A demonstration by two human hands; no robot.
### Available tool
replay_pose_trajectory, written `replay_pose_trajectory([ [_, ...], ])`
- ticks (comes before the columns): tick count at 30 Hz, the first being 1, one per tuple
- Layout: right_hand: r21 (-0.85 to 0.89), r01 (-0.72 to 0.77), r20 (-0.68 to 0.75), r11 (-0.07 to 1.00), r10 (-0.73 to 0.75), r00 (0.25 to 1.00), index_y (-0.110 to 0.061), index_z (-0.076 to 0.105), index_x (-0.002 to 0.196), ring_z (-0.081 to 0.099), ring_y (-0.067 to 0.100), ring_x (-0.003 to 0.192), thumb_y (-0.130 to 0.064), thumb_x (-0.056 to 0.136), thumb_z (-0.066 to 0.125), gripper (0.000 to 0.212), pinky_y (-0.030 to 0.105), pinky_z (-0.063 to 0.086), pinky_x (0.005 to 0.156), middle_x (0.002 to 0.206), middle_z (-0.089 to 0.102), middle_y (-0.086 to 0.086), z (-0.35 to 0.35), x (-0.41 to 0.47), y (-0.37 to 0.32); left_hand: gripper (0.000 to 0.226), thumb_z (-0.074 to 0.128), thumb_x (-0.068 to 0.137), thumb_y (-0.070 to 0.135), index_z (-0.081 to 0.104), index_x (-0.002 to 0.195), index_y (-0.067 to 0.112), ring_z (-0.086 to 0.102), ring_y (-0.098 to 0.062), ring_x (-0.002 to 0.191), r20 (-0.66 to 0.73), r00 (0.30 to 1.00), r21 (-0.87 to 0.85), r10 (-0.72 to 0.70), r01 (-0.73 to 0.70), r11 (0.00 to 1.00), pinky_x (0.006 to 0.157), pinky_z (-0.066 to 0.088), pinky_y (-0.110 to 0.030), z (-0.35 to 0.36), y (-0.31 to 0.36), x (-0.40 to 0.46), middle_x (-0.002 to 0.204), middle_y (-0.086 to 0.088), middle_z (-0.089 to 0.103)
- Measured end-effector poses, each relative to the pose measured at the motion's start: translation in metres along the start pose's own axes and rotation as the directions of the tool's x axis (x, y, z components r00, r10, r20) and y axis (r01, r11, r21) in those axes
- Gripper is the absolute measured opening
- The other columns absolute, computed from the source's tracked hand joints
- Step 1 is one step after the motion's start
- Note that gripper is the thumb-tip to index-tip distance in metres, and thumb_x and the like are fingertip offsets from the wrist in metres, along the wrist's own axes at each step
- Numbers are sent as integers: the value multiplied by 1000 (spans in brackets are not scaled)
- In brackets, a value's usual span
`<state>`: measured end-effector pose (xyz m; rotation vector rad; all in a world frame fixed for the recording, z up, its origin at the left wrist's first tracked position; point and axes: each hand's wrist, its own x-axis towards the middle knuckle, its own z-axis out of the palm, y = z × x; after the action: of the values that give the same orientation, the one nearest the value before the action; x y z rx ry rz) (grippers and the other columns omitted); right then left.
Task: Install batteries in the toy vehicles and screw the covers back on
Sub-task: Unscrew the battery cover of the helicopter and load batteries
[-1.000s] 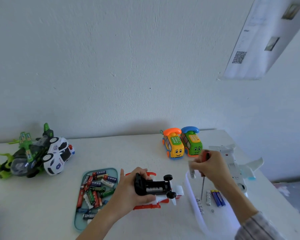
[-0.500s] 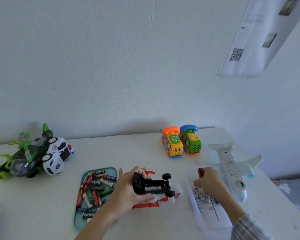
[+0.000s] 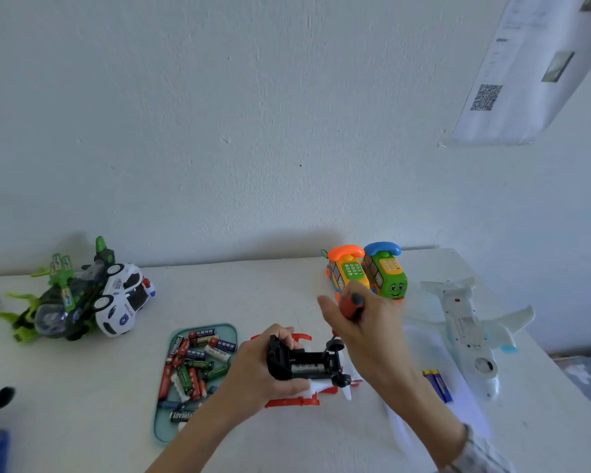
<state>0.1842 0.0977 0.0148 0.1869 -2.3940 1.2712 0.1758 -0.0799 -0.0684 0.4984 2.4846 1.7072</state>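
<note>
Toy car (image 3: 307,365) upturned in left-hand fingers (image 3: 280,387), beneath the screwdriver (image 3: 352,307).

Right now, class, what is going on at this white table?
A person is working on an upturned red-and-white toy car with a black underside. The left hand grips it on the white table, while the right hand holds a red-handled screwdriver above it. The battery bay looks uncovered. Loose batteries fill a pale green tray to the left; two blue batteries lie to the right.
</note>
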Motion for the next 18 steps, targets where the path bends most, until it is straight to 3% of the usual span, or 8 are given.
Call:
replay_pose_trajectory([
  [2,-49,7,39,999,-5,999,-26,35,58,44,15,46,-30,87,65,42,17,32,45,43,37,-9,8,0,6,47,90,60,17,51,84,30,53,9,114,3,1000,5,-5,5,1000,87,40,-5,1,-3,0,97,9,70],
  [8,-118,-5,130,993,21,991,-27,36,61,54,17,53,-34,90,60,38,22,37,50,49,45,-8,18,4,12,46,90,60,25,53,89,26,48,11,120,0,999,36,-35,35,999,96,44,-14,1,-8,2,105,20,67],
  [11,-90,-42,118,995,53,992,-27,36,61,55,18,55,-34,90,60,38,21,37,50,49,41,-9,17,4,14,47,90,60,24,54,90,23,49,13,117,0,999,32,-40,40,999,96,45,-15,2,-8,4,106,26,66],
  [14,-37,-38,67,999,41,997,-27,35,59,45,13,48,-30,89,63,40,18,34,46,46,43,-10,14,1,16,46,89,61,23,53,88,26,49,12,118,2,999,6,-52,52,999,97,45,-18,2,-9,5,105,22,67],
  [18,98,-118,-39,988,123,992,-22,34,59,47,11,43,-23,87,65,42,39,44,50,47,43,-9,13,-7,21,47,89,60,24,53,88,30,48,12,120,5,999,2,-49,49,999,97,41,-16,2,-9,5,103,18,69],
])
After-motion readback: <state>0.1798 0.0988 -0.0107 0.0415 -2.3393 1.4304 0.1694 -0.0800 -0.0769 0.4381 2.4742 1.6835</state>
